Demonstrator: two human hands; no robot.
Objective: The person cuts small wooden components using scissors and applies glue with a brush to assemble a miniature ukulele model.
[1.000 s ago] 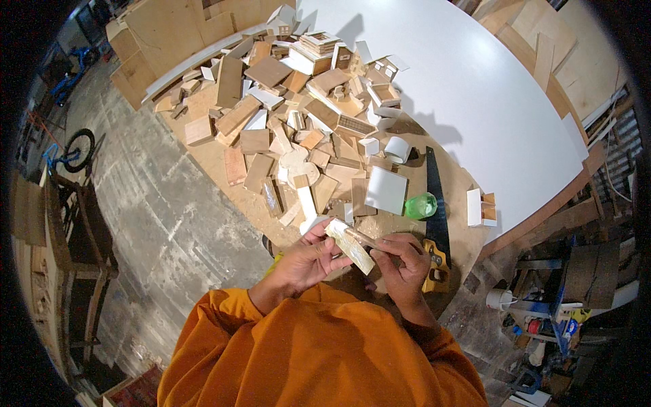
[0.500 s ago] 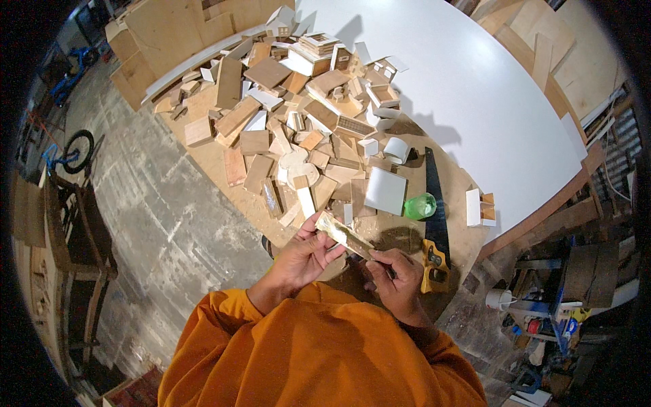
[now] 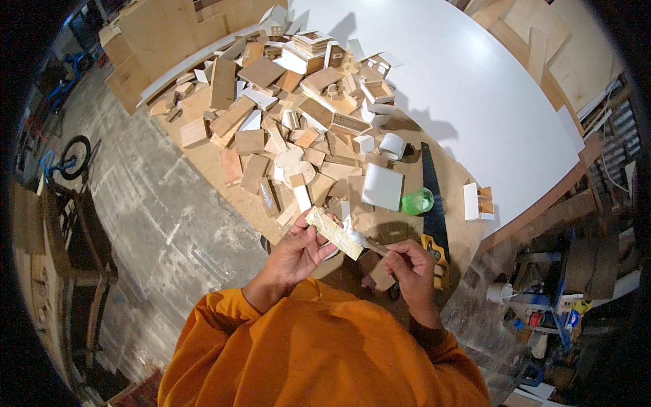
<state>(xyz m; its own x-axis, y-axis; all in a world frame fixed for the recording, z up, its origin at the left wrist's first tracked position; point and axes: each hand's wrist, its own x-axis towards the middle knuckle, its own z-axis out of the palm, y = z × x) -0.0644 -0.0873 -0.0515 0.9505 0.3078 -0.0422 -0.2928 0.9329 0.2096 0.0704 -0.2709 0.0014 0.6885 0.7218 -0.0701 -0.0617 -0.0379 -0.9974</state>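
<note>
Since the head cam is the only view here, I'll just go through that one. The left hand (image 3: 291,254) has a thin pale wood strip (image 3: 332,234) pinched between thumb and fingers, held up in front of the orange top (image 3: 319,339), at the near edge of the wood pile (image 3: 263,71). The right hand (image 3: 413,268) has its thumb and fingers closed on a slim brown tool (image 3: 375,247), with the whitish tip pointing back at the strip. Can't tell if that tip is actually touching the wood.

Biggest change: half a second ago the right fingers were right up at the strip's near end, and now they're off to the right with a gap between. The strip's broad yellowish face shows more evenly too; a second ago it had a bright white patch at the far end. The handsaw (image 3: 434,197), green see-through container (image 3: 418,201) and small white open box (image 3: 479,202) haven't budged relative to each other.
</note>
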